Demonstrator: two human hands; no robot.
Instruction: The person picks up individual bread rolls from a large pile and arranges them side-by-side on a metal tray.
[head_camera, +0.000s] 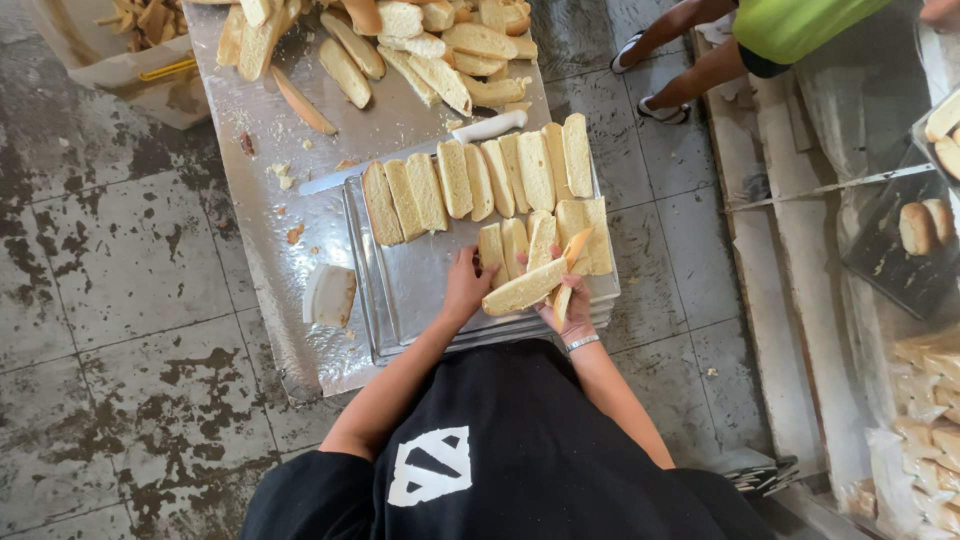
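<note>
The left hand (466, 290) is pressing closed fingers on a short bread slice (491, 250) lying on the metal tray (420, 285). The right hand (568, 315) is gripping several long bread slices (527, 287), held just beside the left hand. Beyond both hands, a row of slices (480, 180) is lining the tray's far edge; a knife (480, 130) is lying on the counter (270, 200) past them.

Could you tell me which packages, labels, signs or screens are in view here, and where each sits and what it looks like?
Clear plastic bags: stacked at the right edge, lower down, holding pale bread pieces.
White bag or sack: top left corner beside the metal table, open, with bread scraps inside.
White emblem: on the person's black shirt, squarish with angular cut-outs.
No signs or screens show.
</note>
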